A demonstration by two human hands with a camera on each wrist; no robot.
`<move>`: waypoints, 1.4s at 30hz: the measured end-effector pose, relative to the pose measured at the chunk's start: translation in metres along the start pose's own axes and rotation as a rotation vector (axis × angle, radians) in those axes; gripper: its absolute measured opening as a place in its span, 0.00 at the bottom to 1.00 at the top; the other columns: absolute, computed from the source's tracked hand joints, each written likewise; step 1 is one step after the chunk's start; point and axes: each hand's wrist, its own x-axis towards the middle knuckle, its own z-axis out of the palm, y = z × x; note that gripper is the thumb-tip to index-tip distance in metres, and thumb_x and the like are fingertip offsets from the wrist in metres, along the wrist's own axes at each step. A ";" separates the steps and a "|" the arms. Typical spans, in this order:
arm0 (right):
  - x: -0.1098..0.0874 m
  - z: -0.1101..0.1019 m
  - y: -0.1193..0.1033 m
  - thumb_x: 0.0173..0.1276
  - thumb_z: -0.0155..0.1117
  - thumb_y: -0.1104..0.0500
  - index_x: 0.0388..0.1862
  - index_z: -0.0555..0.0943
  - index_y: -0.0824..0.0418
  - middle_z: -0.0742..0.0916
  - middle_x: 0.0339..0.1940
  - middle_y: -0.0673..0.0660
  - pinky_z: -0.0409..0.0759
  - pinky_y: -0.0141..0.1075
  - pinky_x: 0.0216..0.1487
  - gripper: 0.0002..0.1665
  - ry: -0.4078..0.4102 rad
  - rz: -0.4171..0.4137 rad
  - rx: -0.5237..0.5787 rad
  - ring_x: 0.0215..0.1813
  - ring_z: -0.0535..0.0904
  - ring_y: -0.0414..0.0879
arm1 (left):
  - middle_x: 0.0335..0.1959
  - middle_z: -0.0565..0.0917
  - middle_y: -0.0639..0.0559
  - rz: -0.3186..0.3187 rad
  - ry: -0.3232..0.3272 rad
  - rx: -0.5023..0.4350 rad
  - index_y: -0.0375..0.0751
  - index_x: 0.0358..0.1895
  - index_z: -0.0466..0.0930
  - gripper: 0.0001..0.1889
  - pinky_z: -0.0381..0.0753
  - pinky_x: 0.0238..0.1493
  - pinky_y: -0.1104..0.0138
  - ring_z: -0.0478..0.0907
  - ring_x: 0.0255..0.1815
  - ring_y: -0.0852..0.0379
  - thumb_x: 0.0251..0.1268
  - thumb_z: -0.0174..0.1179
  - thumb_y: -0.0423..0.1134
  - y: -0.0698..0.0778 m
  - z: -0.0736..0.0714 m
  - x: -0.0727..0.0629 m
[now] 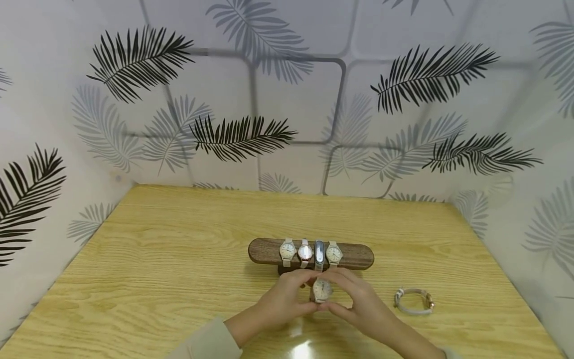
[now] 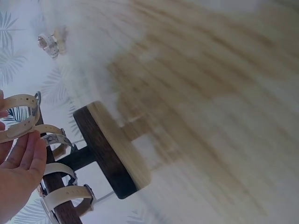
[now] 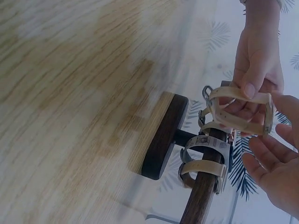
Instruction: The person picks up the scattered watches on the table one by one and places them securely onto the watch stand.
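Between both hands is a wristwatch (image 1: pixel 321 290) with a pale round dial and a cream strap closed in a loop. My left hand (image 1: pixel 284 296) pinches the strap (image 3: pixel 233 93), its thumb on the outside and fingers inside the loop. From the other side, my right hand (image 1: pixel 360 306) holds the watch between thumb and fingers. Just beyond them stands a dark wooden watch stand (image 1: pixel 354 257). Along its bar sit a cream-strapped watch (image 1: pixel 287 251), a white-strapped watch (image 1: pixel 305 252), a smart band (image 1: pixel 319 252) and another cream-strapped watch (image 1: pixel 334 254).
Another watch (image 1: pixel 414 311) with a pale strap lies on its side to the right of the stand. The wood-grain table (image 1: pixel 179 239) runs back to a wall (image 1: pixel 287 99) covered in leaf patterns. The stand's flat base (image 3: pixel 164 137) shows in the right wrist view.
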 end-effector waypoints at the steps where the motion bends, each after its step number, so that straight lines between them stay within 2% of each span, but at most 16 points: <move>1: 0.000 0.000 0.000 0.48 0.74 0.62 0.55 0.76 0.61 0.82 0.50 0.55 0.82 0.41 0.50 0.31 0.006 0.006 0.004 0.51 0.78 0.48 | 0.49 0.81 0.55 -0.004 0.004 0.000 0.43 0.55 0.75 0.24 0.77 0.53 0.71 0.76 0.48 0.65 0.54 0.67 0.40 -0.001 0.000 -0.001; 5: 0.000 -0.002 0.005 0.47 0.74 0.62 0.52 0.77 0.64 0.82 0.49 0.59 0.81 0.38 0.51 0.30 0.067 -0.003 -0.035 0.51 0.78 0.51 | 0.47 0.81 0.55 -0.013 0.033 0.014 0.44 0.53 0.76 0.23 0.78 0.52 0.70 0.77 0.46 0.63 0.52 0.68 0.40 -0.006 -0.003 -0.005; 7: 0.001 -0.004 0.012 0.53 0.72 0.57 0.51 0.77 0.65 0.82 0.48 0.59 0.79 0.34 0.53 0.27 0.116 -0.029 -0.090 0.50 0.77 0.51 | 0.47 0.81 0.54 -0.027 0.046 0.029 0.42 0.53 0.76 0.24 0.78 0.52 0.69 0.77 0.46 0.62 0.51 0.69 0.41 -0.008 -0.005 -0.007; 9: 0.001 -0.005 0.020 0.61 0.64 0.48 0.50 0.77 0.65 0.81 0.49 0.60 0.76 0.38 0.56 0.27 0.159 -0.053 -0.175 0.51 0.76 0.53 | 0.47 0.81 0.54 -0.048 0.052 0.042 0.42 0.53 0.75 0.25 0.78 0.53 0.67 0.77 0.46 0.61 0.50 0.69 0.42 -0.010 -0.007 -0.010; 12: -0.001 -0.006 0.034 0.67 0.45 0.36 0.51 0.77 0.67 0.80 0.50 0.64 0.71 0.50 0.56 0.36 0.194 -0.050 -0.285 0.53 0.72 0.58 | 0.48 0.81 0.55 -0.077 0.048 0.054 0.43 0.54 0.75 0.26 0.78 0.54 0.66 0.76 0.47 0.61 0.49 0.69 0.43 -0.013 -0.011 -0.014; 13: -0.001 -0.007 0.038 0.68 0.41 0.35 0.51 0.77 0.67 0.79 0.50 0.65 0.69 0.54 0.54 0.39 0.196 -0.040 -0.310 0.54 0.71 0.60 | 0.48 0.81 0.55 -0.084 0.048 0.057 0.43 0.54 0.75 0.26 0.78 0.54 0.65 0.76 0.47 0.61 0.49 0.69 0.44 -0.014 -0.013 -0.015; 15: -0.004 -0.006 0.047 0.68 0.38 0.33 0.53 0.76 0.67 0.78 0.51 0.67 0.68 0.59 0.53 0.41 0.188 -0.018 -0.349 0.55 0.70 0.63 | 0.47 0.81 0.57 -0.087 0.054 0.053 0.44 0.53 0.76 0.25 0.78 0.54 0.64 0.76 0.47 0.61 0.49 0.69 0.43 -0.017 -0.016 -0.017; 21: -0.011 -0.005 0.070 0.67 0.36 0.33 0.54 0.74 0.69 0.77 0.51 0.70 0.71 0.61 0.49 0.43 0.151 0.001 -0.367 0.53 0.71 0.66 | 0.43 0.81 0.58 -0.098 0.102 0.059 0.45 0.52 0.77 0.24 0.79 0.52 0.62 0.77 0.45 0.61 0.48 0.70 0.42 -0.028 -0.027 -0.026; 25: -0.013 -0.007 0.080 0.65 0.41 0.37 0.56 0.73 0.69 0.76 0.52 0.70 0.73 0.61 0.49 0.39 0.108 0.018 -0.383 0.53 0.72 0.66 | 0.42 0.81 0.59 -0.104 0.134 0.068 0.46 0.51 0.78 0.24 0.79 0.50 0.63 0.77 0.44 0.60 0.47 0.71 0.43 -0.036 -0.035 -0.033; 28: -0.014 -0.008 0.084 0.61 0.63 0.49 0.58 0.73 0.67 0.76 0.53 0.69 0.74 0.59 0.50 0.32 0.063 0.048 -0.404 0.54 0.72 0.65 | 0.43 0.81 0.57 -0.095 0.166 0.066 0.45 0.50 0.79 0.23 0.79 0.47 0.64 0.77 0.43 0.59 0.47 0.71 0.42 -0.042 -0.041 -0.038; 31: -0.015 -0.009 0.086 0.47 0.75 0.63 0.57 0.73 0.66 0.77 0.53 0.68 0.75 0.58 0.50 0.36 0.042 0.069 -0.416 0.54 0.73 0.63 | 0.42 0.81 0.56 -0.093 0.201 0.076 0.44 0.49 0.79 0.23 0.79 0.45 0.66 0.77 0.42 0.59 0.46 0.72 0.40 -0.047 -0.046 -0.043; 32: -0.015 -0.009 0.086 0.43 0.76 0.66 0.57 0.74 0.66 0.77 0.53 0.68 0.75 0.57 0.50 0.38 0.043 0.071 -0.418 0.54 0.73 0.63 | 0.42 0.81 0.55 -0.098 0.212 0.077 0.44 0.49 0.79 0.23 0.79 0.44 0.67 0.77 0.42 0.58 0.45 0.72 0.40 -0.048 -0.048 -0.045; 42: -0.014 -0.009 0.086 0.44 0.76 0.68 0.56 0.74 0.66 0.78 0.51 0.67 0.76 0.56 0.48 0.37 0.050 0.063 -0.415 0.53 0.74 0.62 | 0.40 0.82 0.52 -0.110 0.268 0.130 0.40 0.48 0.80 0.23 0.79 0.40 0.67 0.78 0.39 0.55 0.45 0.72 0.39 -0.061 -0.066 -0.053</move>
